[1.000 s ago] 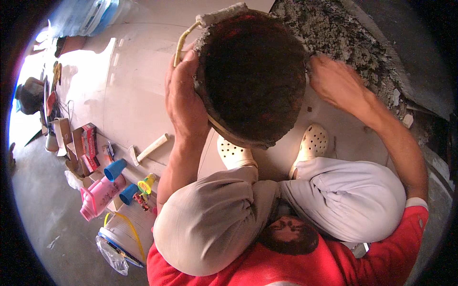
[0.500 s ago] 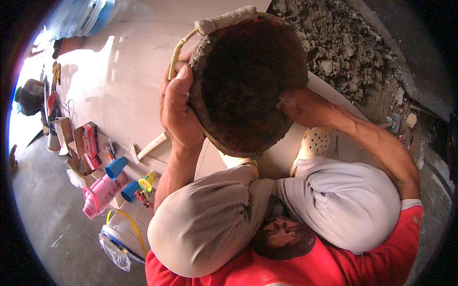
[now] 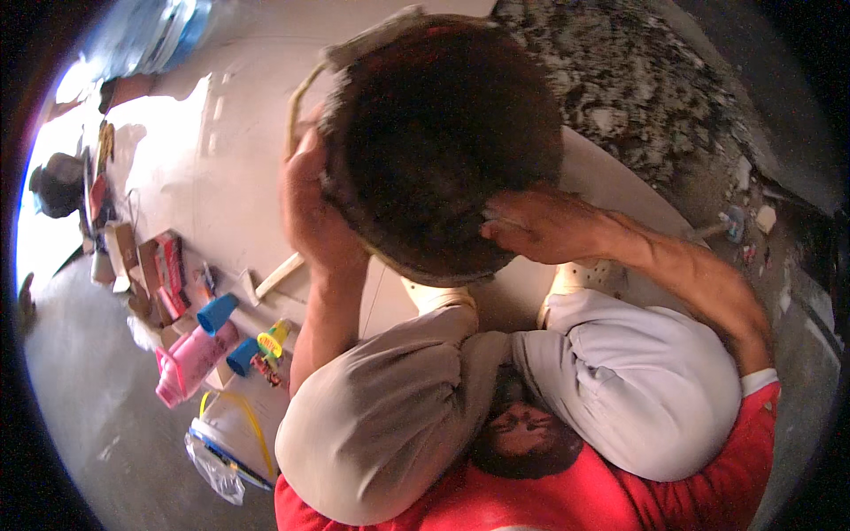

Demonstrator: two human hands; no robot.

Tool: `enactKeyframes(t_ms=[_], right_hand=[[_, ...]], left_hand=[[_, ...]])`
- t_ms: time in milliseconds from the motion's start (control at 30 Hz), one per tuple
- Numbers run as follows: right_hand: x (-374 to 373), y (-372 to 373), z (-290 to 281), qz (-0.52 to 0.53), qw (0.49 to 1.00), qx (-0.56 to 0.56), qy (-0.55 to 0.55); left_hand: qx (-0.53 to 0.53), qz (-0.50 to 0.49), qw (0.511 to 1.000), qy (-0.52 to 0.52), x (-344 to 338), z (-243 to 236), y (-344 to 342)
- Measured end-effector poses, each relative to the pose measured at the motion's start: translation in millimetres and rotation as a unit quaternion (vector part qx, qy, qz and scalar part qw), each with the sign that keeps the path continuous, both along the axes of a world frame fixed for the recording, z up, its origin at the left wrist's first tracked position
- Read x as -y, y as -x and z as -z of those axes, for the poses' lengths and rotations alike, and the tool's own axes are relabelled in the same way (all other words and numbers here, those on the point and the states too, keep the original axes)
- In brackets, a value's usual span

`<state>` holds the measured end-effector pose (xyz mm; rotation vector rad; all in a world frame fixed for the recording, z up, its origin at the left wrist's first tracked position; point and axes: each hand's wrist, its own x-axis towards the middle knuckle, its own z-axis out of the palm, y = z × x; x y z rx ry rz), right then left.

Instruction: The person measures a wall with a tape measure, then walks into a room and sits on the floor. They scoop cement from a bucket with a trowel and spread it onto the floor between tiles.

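A dark, round bucket (image 3: 425,124) with a crusted rim and a yellowish handle with a grey, padded grip is tilted toward me above my sandalled feet. My left hand (image 3: 314,208) is closed around its left side, fingers hidden behind it. My right hand (image 3: 544,221) reaches into the lower right of the bucket, its fingers bent and blurred against the dark inside; I cannot make out whether they hold anything. Beyond the bucket to the right lies rough grey mortar (image 3: 629,88), lumpy and crumbled, beside pale tiles (image 3: 221,150).
On my left lie a wooden-handled tool (image 3: 279,279), cardboard boxes (image 3: 119,248), a pink flask (image 3: 195,363), blue cups (image 3: 217,311) and a white bucket (image 3: 235,425) with a yellow handle. Blue plastic containers (image 3: 150,35) stand at the far left. Small debris (image 3: 761,221) lies at the right.
The bucket and my left hand have shifted left. My right hand has moved from the bucket's outer right rim down and leftward into its inside.
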<state>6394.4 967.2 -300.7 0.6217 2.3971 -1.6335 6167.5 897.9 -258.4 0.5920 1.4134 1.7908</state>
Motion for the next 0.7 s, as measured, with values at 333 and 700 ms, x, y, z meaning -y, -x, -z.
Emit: enactKeyframes(t_ms=[333,700], right_hand=[[-15.0,-22.5,-28.5,0.069,0.997,-0.035,0.008],[-30.6,-124.5,-60.7,0.258,0.964,-0.046,0.045]], left_hand=[[0.194,0.033,0.980,-0.041,-7.4,10.3,29.6],[-0.206,-0.095,0.966,0.125,-23.1,7.1,25.4]])
